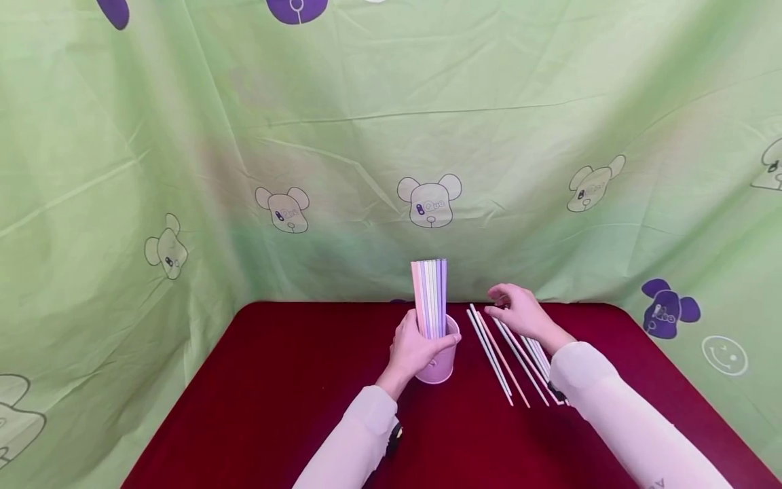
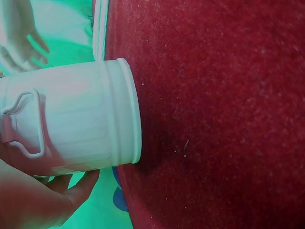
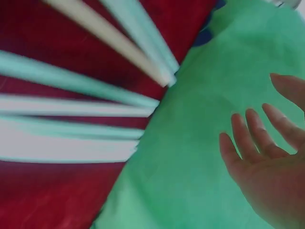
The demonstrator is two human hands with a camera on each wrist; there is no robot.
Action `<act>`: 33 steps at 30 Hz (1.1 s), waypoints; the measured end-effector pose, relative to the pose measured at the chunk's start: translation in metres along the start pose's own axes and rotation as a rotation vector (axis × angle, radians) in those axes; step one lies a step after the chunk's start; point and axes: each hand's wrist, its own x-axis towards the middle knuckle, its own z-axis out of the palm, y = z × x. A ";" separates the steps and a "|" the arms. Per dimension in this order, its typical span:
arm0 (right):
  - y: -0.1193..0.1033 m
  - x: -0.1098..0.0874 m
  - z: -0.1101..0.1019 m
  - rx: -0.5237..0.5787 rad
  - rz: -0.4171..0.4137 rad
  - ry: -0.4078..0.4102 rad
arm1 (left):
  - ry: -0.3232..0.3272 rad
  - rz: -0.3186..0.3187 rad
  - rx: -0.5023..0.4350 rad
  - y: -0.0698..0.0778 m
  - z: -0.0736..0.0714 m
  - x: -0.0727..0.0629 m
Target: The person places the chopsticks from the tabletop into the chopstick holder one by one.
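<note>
A pink metal bucket [image 1: 437, 369] with a small wire side handle [image 2: 39, 129] stands upright on the table. Inside it rises a bundle of pastel straws [image 1: 431, 299], orange, lilac, white and purple. My left hand [image 1: 414, 350] grips the bucket near its rim, thumb across the front by the straws. To the right, several loose straws [image 1: 491, 358] lie spread on the cloth, among them an orange straw [image 1: 504, 358]. My right hand [image 1: 522, 314] hovers over their far ends, fingers relaxed and holding nothing. In the right wrist view these pale straws [image 3: 71, 105] lie apart from the hand.
A dark red cloth [image 1: 293, 380] covers the table. Its far edge meets a green curtain [image 1: 354, 156] with printed bear heads, which also hangs along the left and right sides. The loose straws' far ends lie close to that edge.
</note>
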 end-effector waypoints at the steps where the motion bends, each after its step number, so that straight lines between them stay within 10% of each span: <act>1: 0.005 -0.001 -0.002 -0.012 0.004 -0.006 | 0.000 0.000 0.002 0.000 0.000 0.000; 33: 0.095 -0.047 -0.015 -0.169 0.220 -0.078 | -0.005 -0.002 0.000 0.001 -0.001 0.000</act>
